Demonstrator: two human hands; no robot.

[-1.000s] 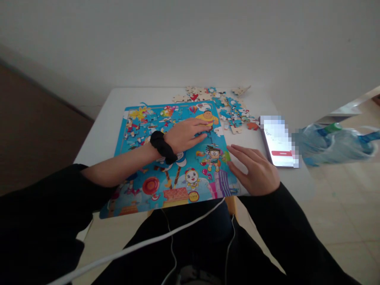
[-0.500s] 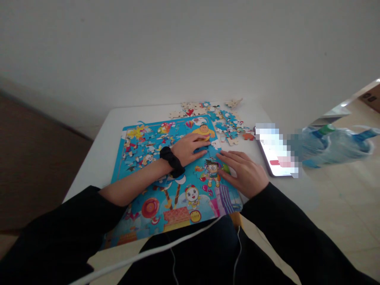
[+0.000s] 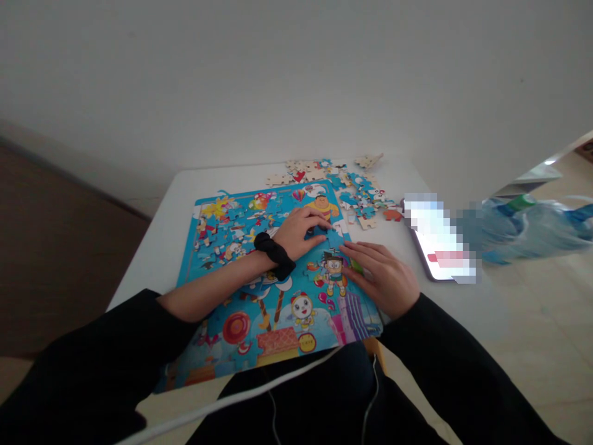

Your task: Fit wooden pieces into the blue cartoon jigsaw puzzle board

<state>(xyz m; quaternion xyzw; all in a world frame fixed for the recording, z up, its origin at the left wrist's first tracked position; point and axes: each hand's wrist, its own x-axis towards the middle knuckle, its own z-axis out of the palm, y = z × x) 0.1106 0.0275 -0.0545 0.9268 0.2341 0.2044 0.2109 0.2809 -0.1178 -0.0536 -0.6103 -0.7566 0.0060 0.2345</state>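
Observation:
A blue cartoon jigsaw puzzle lies on the table, its lower part joined and its upper left covered with jumbled pieces. Across it reaches my left hand, a black scrunchie round the wrist. Its slightly bent fingertips touch the puzzle near the right side, thumb apart, below the figure in yellow. My right hand rests on the right edge, fingers stretched out beside the figure with glasses. Between the two hands is a small blue and white patch. Nothing shows held in either hand.
Loose puzzle pieces, some with their plain side up, are heaped behind the puzzle and to its right. A lit phone lies at the table's right edge. Wrapped plastic bottles stand beyond it. A white cable crosses above my lap.
My left hand has shifted slightly, and its fingers are more bent toward the right side of the puzzle. My right hand stays at the edge. The whole view has moved a little.

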